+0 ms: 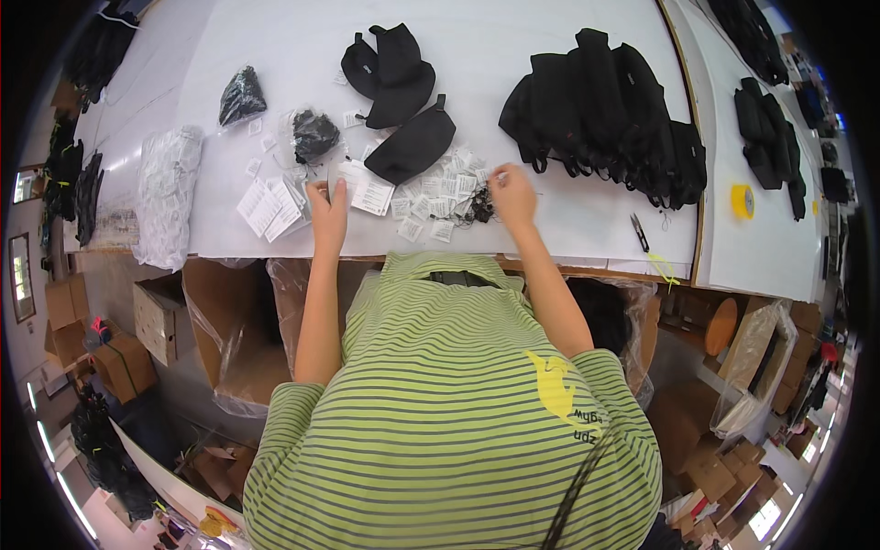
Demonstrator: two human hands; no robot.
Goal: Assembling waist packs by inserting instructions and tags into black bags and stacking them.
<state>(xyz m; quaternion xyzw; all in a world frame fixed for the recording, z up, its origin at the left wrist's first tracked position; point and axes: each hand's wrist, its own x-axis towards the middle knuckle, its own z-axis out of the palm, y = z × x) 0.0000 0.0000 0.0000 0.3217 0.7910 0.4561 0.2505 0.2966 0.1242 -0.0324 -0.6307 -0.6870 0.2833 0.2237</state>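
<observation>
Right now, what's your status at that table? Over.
Left hand beside white rectangular paper cards; right hand by small black cords; holding unclear. Curved black fabric pouch beyond. Small white paper tags scattered between hands.

We record a white table [275, 37] at twelve o'clock, a second table [768, 261] at three, strip lights [75, 506] at eight.

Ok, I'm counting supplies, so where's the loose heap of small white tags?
In the head view, the heap of tags lies on the table between the left hand and the right hand, closer to the right, beside a black pouch.
</observation>
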